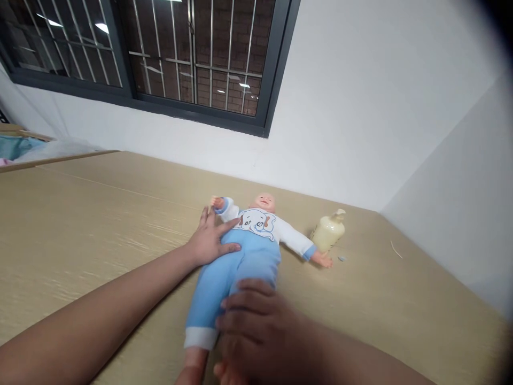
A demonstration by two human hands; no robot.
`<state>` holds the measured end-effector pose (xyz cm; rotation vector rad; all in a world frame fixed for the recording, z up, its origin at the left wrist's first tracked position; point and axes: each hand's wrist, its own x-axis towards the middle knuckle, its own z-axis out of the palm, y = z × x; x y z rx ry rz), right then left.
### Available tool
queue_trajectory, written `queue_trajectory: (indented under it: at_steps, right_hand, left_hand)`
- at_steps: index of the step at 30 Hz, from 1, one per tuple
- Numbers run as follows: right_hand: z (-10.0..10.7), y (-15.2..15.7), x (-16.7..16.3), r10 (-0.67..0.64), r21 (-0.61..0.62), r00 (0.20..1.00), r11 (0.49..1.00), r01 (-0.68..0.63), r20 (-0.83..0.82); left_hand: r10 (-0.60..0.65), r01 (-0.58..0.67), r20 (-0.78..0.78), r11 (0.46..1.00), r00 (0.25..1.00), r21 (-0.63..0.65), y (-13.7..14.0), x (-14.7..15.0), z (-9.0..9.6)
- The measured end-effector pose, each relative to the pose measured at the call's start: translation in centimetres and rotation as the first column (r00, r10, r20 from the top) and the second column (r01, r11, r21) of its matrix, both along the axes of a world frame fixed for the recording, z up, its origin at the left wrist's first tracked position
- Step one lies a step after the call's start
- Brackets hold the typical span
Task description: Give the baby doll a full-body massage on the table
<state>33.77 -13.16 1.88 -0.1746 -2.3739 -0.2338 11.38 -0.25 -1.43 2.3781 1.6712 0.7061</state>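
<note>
A baby doll (256,262) lies on its back on the tan surface, head away from me, in blue trousers and a white top with a cartoon elephant on its chest. My left hand (212,238) rests open against the doll's side and hip, fingers spread, with fingertips near its raised arm. My right hand (264,326), somewhat blurred, curls its fingers over the doll's lower leg on the right and hides much of it; its thumb does not show. Toes peek out beneath that hand. The doll's other arm is stretched out to the right.
Beside the doll's outstretched arm stands a cream pump bottle (329,231). A small bluish bit (341,259) and a thin pale strip (396,249) lie on the tan surface (120,214). White walls and a barred window (192,59) rise behind; clear plastic (60,148) lies far left.
</note>
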Motion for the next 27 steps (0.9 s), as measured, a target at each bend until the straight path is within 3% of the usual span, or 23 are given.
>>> queue_trajectory:
  at_steps: [5, 9, 13, 17, 20, 23, 27]
  right_hand:
    - [-2.5, -0.8, -1.8, 0.090, -0.008, 0.995, 0.996, -0.091, -0.046]
    - [-3.5, -0.3, -2.4, 0.075, 0.055, 0.995, 0.995, -0.078, 0.060]
    - [-2.7, -0.3, -2.1, 0.020, 0.047, 0.987, 0.999, -0.027, 0.161]
    - [0.1, -0.4, -0.6, -0.024, -0.049, 1.000, 0.998, 0.025, 0.020]
    - [1.2, 0.8, 0.7, -0.209, -0.113, 0.974, 0.974, 0.198, -0.092]
    - [0.1, 3.1, 1.4, -0.340, -0.128, 0.937, 0.936, 0.328, -0.086]
    - [-2.3, 5.6, 1.5, -0.297, -0.091, 0.953, 0.952, 0.291, -0.061]
  left_hand:
    - [0.101, -0.098, -0.004, 0.962, 0.995, -0.257, 0.3, -0.3, 0.2]
    - [0.118, -0.125, -0.041, 0.937, 0.992, -0.326, 0.1, 0.0, 0.7]
    - [0.113, -0.122, -0.048, 0.963, 0.992, -0.242, -0.2, 0.2, 0.4]
    - [-0.020, 0.022, -0.115, 1.000, 0.993, 0.013, -0.4, 0.4, 0.6]
    - [-0.117, 0.152, -0.227, 0.978, 0.967, 0.144, -0.6, 0.7, 1.1]
    - [-0.166, 0.225, -0.290, 0.957, 0.942, 0.182, -0.6, 0.8, 1.5]
    - [-0.206, 0.272, -0.306, 0.943, 0.930, 0.194, -0.6, 0.9, 1.7]
